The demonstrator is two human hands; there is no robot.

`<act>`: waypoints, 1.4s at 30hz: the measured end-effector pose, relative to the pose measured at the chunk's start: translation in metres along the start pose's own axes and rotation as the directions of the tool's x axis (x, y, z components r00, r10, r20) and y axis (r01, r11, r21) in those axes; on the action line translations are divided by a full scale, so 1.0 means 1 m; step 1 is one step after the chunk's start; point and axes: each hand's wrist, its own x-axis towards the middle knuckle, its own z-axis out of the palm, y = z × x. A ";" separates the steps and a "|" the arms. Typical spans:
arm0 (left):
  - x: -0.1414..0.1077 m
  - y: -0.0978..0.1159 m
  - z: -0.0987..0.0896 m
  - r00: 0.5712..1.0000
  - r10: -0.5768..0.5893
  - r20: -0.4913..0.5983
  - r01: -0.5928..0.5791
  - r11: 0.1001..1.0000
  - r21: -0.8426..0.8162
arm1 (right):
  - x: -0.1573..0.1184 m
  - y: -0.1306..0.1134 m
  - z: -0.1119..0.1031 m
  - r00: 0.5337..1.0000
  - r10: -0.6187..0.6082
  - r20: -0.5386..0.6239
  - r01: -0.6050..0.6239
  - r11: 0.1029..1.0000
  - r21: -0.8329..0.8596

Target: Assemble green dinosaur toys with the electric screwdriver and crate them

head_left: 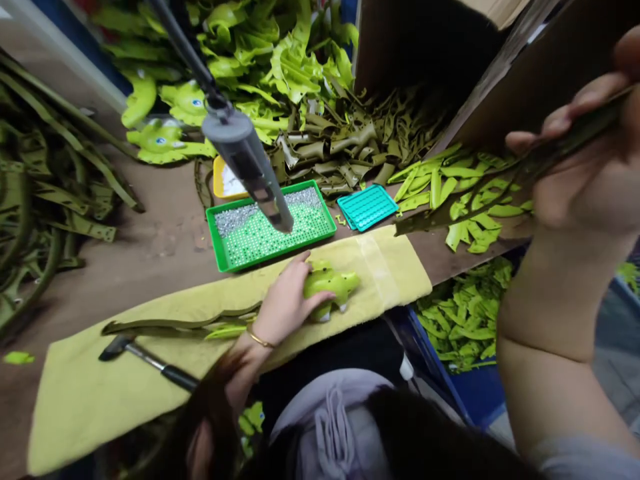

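A towel (75, 413) lies along the near edge of the bench (150, 227), with a hammer (140, 357) at its left end and a moulded figure (330, 283) under the left grip (287, 300) towards its right end. Behind the towel sit a studded tray (270, 227) and, just right of it, a lattice tray (367, 207). A heap of cut pieces (340, 147) lies behind both, before a carton (500, 87). The right grip (585, 180) is raised at far right, holding a strip (475, 190).

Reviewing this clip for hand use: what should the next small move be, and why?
Probably lower the dark green strip in the right hand to the yellow towel, since the left hand steadies the green moulded piece there and a small hammer lies nearby.
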 end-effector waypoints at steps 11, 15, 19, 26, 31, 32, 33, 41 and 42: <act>-0.001 0.046 -0.026 0.993 0.035 0.116 -0.060 0.974 0.218 | -0.168 0.049 0.106 0.852 0.417 0.316 -0.508 0.803 0.312; 0.000 0.047 -0.024 0.987 0.019 0.160 -0.060 0.965 0.256 | -0.160 0.039 0.107 0.761 0.268 0.590 -0.554 0.743 0.376; -0.001 0.048 -0.024 0.987 0.023 0.157 -0.063 0.964 0.259 | -0.164 0.043 0.119 0.674 0.177 0.717 -0.648 0.608 0.459; -0.003 0.046 -0.024 0.988 0.052 0.144 -0.083 0.973 0.215 | -0.167 0.049 0.128 0.711 0.163 0.684 -0.647 0.532 0.546; 0.006 0.042 -0.025 0.986 0.006 0.165 -0.033 0.986 0.165 | -0.163 0.041 0.127 0.658 0.236 0.715 -0.692 0.565 0.450; 0.010 0.044 -0.027 0.984 -0.007 0.176 -0.026 0.983 0.181 | -0.164 0.037 0.130 0.652 0.290 0.701 -0.708 0.564 0.426; 0.014 0.046 -0.029 0.982 -0.011 0.189 -0.030 0.976 0.217 | -0.167 0.032 0.134 0.656 0.343 0.673 -0.713 0.574 0.402; 0.043 0.051 -0.055 0.831 -0.046 0.555 -0.180 0.921 0.347 | -0.138 0.031 0.120 0.511 0.267 0.817 -0.686 0.699 0.201; 0.046 0.046 -0.058 0.826 -0.044 0.562 -0.166 0.934 0.317 | -0.124 0.045 0.113 0.466 0.227 0.855 -0.676 0.715 0.179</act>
